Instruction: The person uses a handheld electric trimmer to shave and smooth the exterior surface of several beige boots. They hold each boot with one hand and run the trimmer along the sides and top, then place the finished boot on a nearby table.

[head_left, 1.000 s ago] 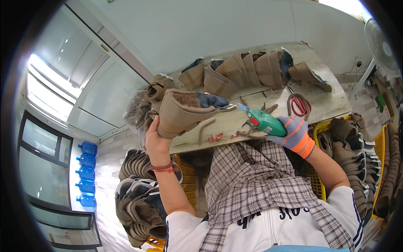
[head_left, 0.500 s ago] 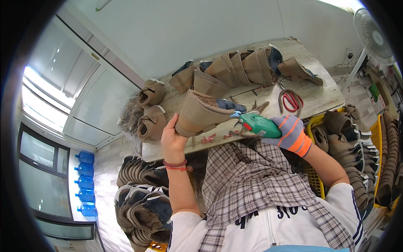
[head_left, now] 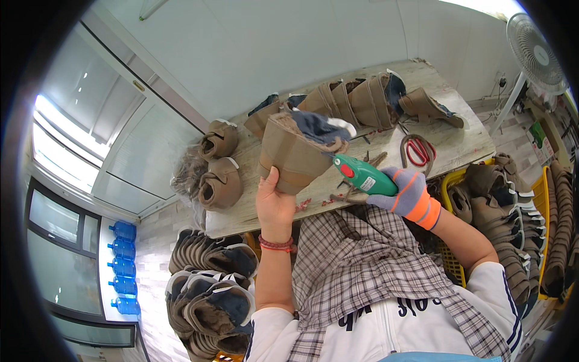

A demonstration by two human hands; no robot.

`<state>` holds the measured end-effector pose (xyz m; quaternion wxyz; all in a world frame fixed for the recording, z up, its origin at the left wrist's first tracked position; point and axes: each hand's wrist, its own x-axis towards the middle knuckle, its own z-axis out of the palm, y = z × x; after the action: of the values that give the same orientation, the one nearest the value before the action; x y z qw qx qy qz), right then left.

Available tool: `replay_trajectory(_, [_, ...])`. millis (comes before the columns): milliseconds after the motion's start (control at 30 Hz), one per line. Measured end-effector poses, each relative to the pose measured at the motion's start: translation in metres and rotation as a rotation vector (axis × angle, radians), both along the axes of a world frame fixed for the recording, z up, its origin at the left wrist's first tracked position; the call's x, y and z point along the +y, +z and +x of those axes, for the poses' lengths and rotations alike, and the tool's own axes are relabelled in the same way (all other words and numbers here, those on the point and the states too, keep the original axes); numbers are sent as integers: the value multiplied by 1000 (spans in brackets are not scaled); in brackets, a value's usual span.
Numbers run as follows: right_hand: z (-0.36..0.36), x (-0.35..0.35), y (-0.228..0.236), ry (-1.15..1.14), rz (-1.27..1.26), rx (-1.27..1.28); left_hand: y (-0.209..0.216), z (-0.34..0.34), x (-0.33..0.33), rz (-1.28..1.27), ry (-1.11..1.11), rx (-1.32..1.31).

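Observation:
A brown, fleece-lined shoe upper [head_left: 289,157] is raised over the front of the table, its opening up. Navy lining and a white edge show on its right side. My left hand [head_left: 275,202] grips its lower part from below, fingers mostly hidden behind it. In a grey and orange glove, my right hand [head_left: 407,193] wraps round a green handheld electric cutter [head_left: 363,175] with a red button. The cutter's tip is at the upper's right edge; whether it touches cannot be made out.
Red-handled scissors [head_left: 417,149] lie on the wooden table [head_left: 443,142] among brown trimmings. A row of shoe uppers [head_left: 356,102] stands behind, and two more [head_left: 220,184] sit at the left. Uppers fill a yellow basket [head_left: 449,199] at right; stacks [head_left: 211,301] stand lower left.
My left hand has shifted right and tipped the shoe upper more upright, its navy side turned toward view. The cutter now angles up-left, its tip lower along the upper's right edge.

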<state>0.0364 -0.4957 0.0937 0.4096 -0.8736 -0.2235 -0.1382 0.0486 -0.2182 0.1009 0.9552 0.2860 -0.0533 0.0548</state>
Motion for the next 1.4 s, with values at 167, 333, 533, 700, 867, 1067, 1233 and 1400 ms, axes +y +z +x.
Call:
replay_trajectory(167, [4,8,0,-7,119,187,-5,-3,-11,163,68,-124])
replay_trajectory(333, [11,14,-11,20,269,243,-24,-3,-16,341,119,-190])
replay_trajectory(533, [16,18,-13,49,406,316,-41,-1,-18,706,314,-255])
replay_trajectory(700, [17,19,-8,23,405,317,-59,-3,-13,1222,429,-234])
replay_trajectory(867, [20,22,-11,57,567,464,-74,-4,-11,1600,556,-475])
replay_trajectory(1067, [20,23,-1,93,712,614,-86,-10,-13,1732,534,-704])
replay_trajectory(1233, [23,25,3,98,729,657,-79,-15,-15,1751,475,-814])
replay_trajectory(1400, [34,32,-1,67,765,627,-95,-26,-13,1630,458,-731])
